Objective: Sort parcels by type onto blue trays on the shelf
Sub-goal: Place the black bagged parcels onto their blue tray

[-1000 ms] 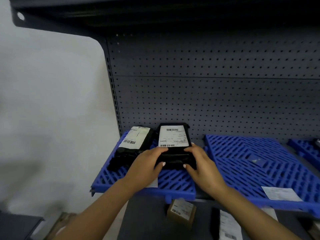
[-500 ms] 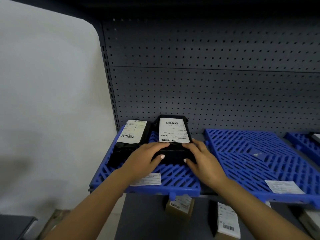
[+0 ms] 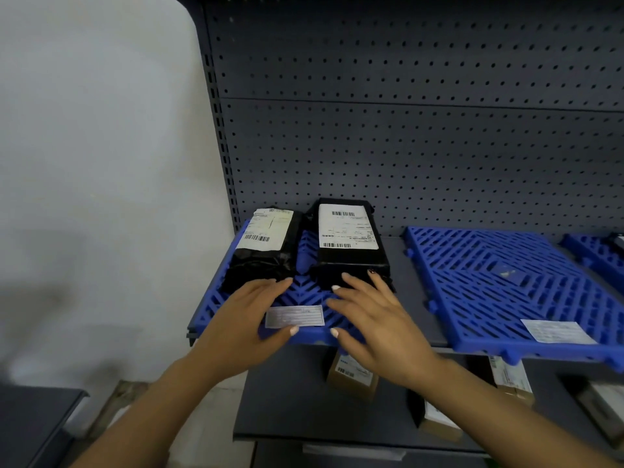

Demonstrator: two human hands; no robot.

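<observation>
Black boxed parcel (image 3: 349, 246) set down on left blue tray (image 3: 304, 293), both hands (image 3: 251, 320) (image 3: 378, 322) spread-fingered, empty; next, fetching another parcel.

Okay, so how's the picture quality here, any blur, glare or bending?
Head view: both hands, left hand and right hand, show slight motion blur; the labels on the black parcels are bright but too soft to read; wide-angle lens bows the pegboard; the lower shelf is dim.

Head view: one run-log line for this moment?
left hand: open | right hand: open | two black parcels on left blue tray | middle tray: no parcels
</observation>
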